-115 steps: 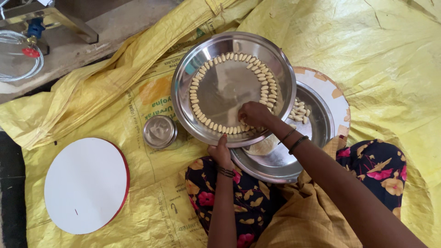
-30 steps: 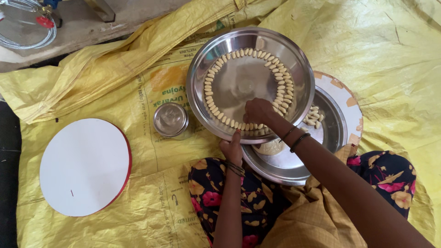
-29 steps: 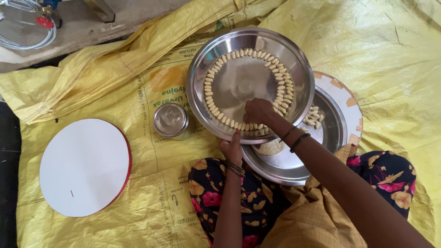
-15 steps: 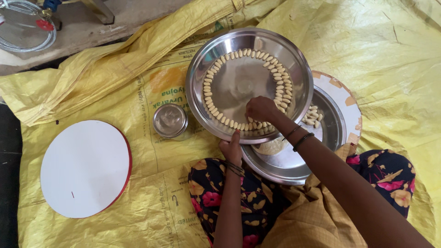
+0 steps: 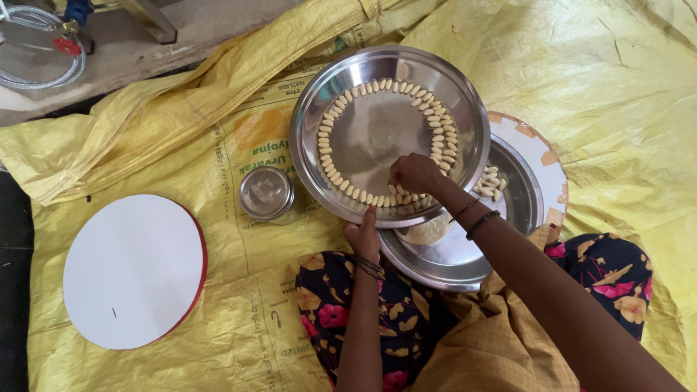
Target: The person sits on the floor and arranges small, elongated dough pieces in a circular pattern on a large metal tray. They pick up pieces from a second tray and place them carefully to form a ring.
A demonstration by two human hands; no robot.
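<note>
On the yellow plastic sheet [image 5: 624, 94] spread over the floor, a large steel plate [image 5: 377, 134] sat tilted a little toward the seated person, and along its inner wall ran a ring of small pale dough pieces [image 5: 330, 156], each short and oblong, lying with its long axis pointing roughly toward the plate's centre. The ring's near-side arc lay directly under the right hand [image 5: 415, 174], whose fingers were bunched together and pointing down-left onto the pieces there; whether a piece was pinched between them I could not tell, as the knuckles hid the tips. The left hand [image 5: 363, 236] was just below, thumb and fingers clamped on the plate's near rim, so the right was the one at the pieces. Under the plate's right edge lay a second steel plate [image 5: 465, 254] with a few loose pieces [image 5: 490, 181] and what looked like a lump of dough [image 5: 428, 231], all resting on a round patterned board [image 5: 541, 156]. Left of the big plate stood a small steel bowl [image 5: 266, 193], and farther left a white round board with a red edge [image 5: 134, 272]. At the top left corner, bare ground and a coil of clear hose [image 5: 36, 62] showed past the sheet
</note>
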